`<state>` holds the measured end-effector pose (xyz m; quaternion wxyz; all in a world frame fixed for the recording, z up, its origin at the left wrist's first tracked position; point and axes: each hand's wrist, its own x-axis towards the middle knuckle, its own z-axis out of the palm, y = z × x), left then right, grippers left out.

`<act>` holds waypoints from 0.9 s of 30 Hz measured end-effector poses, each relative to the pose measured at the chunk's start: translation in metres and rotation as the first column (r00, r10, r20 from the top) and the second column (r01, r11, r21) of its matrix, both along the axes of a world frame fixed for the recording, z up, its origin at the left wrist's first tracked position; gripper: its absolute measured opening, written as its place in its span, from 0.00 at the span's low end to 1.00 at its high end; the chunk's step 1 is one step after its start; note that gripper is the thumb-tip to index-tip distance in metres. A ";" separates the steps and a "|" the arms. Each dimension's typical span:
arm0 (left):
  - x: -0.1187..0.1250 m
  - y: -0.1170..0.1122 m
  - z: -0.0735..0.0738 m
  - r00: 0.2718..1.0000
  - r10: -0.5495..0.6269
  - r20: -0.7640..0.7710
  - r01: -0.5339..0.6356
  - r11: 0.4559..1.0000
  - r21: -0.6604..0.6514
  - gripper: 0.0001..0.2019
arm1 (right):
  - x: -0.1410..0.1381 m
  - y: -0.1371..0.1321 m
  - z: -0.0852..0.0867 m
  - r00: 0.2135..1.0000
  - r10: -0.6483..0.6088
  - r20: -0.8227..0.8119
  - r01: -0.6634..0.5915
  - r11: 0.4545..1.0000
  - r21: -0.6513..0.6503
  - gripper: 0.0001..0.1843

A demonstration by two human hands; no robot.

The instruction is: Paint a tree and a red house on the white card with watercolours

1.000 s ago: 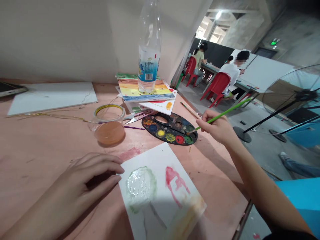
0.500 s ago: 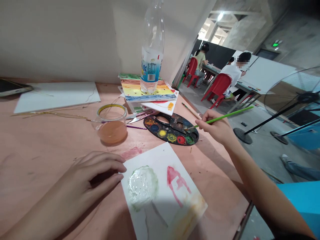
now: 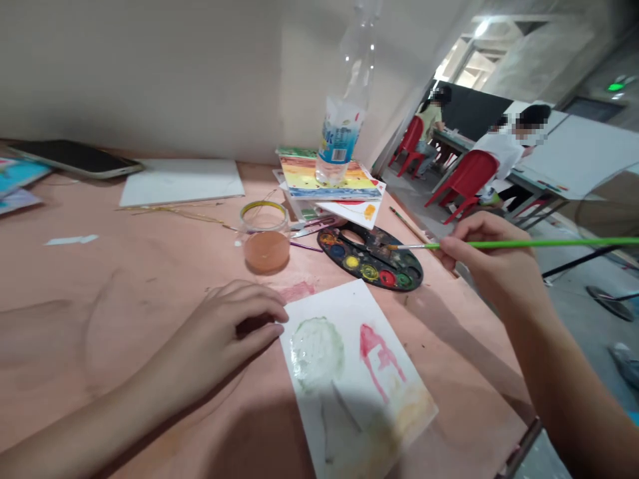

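Observation:
My right hand (image 3: 492, 263) pinches a green paintbrush (image 3: 549, 244) near its metal collar. The brush's bristles are over the middle of a black oval paint palette (image 3: 369, 273), which holds several colour wells; I cannot tell if they touch it. My left hand (image 3: 244, 316) rests on the table, thumb and fingers apart, fingertips at the left edge of a white sheet (image 3: 349, 299). That sheet bears a pale green round shape, a pink-red shape, grey strokes and a yellowish-brown wash. Behind my left hand stands a clear plastic cup (image 3: 267, 249) of brownish water.
A plastic bottle (image 3: 342, 136) stands on stacked paintings (image 3: 299, 174) behind the palette. Scissors (image 3: 312, 228) lie beside the cup. Farther left are a white board (image 3: 184, 183) and a phone (image 3: 74, 158). People sit on red chairs (image 3: 472, 176) beyond the table's right edge.
The view has swung left, so the table things appear farther right and the phone shows more fully. The brush tip has shifted toward the palette's middle. My left hand stays by the sheet.

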<state>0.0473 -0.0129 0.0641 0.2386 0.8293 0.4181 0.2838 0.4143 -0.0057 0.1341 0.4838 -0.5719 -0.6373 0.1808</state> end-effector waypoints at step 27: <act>0.001 -0.004 -0.012 1.000 0.019 0.023 -0.017 0.997 -0.071 0.11 | -0.079 -0.046 -0.021 0.829 0.546 0.120 -0.462 0.791 -0.400 0.14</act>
